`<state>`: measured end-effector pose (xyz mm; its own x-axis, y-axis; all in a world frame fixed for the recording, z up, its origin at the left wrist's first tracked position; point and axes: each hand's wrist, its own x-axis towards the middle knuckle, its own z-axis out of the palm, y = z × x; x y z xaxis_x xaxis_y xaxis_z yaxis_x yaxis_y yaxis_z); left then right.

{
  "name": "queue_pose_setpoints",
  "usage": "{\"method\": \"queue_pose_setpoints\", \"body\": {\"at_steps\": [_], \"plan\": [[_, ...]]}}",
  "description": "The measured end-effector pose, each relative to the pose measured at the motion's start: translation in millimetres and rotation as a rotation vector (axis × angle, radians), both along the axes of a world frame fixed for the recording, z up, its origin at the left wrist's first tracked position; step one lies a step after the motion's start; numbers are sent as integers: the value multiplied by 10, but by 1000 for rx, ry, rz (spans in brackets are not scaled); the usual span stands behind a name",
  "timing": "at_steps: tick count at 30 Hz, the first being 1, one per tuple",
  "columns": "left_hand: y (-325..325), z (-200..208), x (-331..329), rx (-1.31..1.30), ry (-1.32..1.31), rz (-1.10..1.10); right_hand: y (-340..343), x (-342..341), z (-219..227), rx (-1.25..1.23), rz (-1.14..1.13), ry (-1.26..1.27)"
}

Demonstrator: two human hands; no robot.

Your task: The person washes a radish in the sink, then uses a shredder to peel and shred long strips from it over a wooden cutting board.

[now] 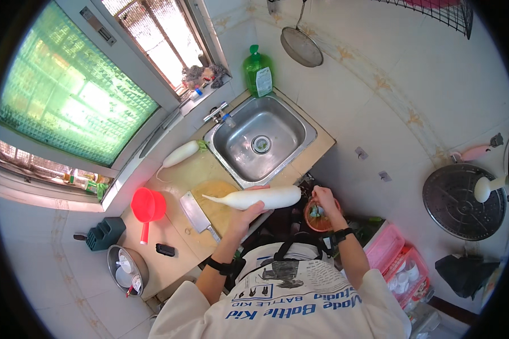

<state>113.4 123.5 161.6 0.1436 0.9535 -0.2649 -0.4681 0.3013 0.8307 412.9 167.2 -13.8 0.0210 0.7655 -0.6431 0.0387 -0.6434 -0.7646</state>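
My left hand (247, 214) is wrapped round a large white radish (271, 198), held level with its thin root end pointing left. The radish is over the edge of the round wooden cutting board (214, 191) and the counter front. My right hand (324, 195), fingers curled together, is above an orange basket (320, 224) with scraps in it; whatever the fingers may hold is hidden. On the board's left side lies a cleaver (194, 211), its handle toward me. A second white radish (181, 153) with a green top rests on the counter near the sink.
A steel sink (297, 121) with a tap (216, 113) is ahead, a green bottle (258, 73) behind it. On the left are a red dipper (147, 204), a black object (165, 250), a steel bowl (143, 265) and a dark green knife block (106, 233). Pink containers (387, 248) stand at right.
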Motion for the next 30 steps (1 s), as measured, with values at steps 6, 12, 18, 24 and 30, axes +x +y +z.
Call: {"method": "queue_pose_setpoints", "body": {"at_steps": [6,12,18,24,30], "plan": [[71,-62,-57,-3,-44,24,-174,947,-821,350,26,-339],[84,-193,-202,-233,-462,149,-391,1238,-838,30,-202,-400],[131,-197,-131,-233,-738,206,-610,1501,-1077,18,-203,-424],[161,-159,-74,-245,-679,231,-749,1641,-1196,18,-50,-691],[134,-135,-100,-243,-695,207,-776,1420,-858,41,48,-805]]}}
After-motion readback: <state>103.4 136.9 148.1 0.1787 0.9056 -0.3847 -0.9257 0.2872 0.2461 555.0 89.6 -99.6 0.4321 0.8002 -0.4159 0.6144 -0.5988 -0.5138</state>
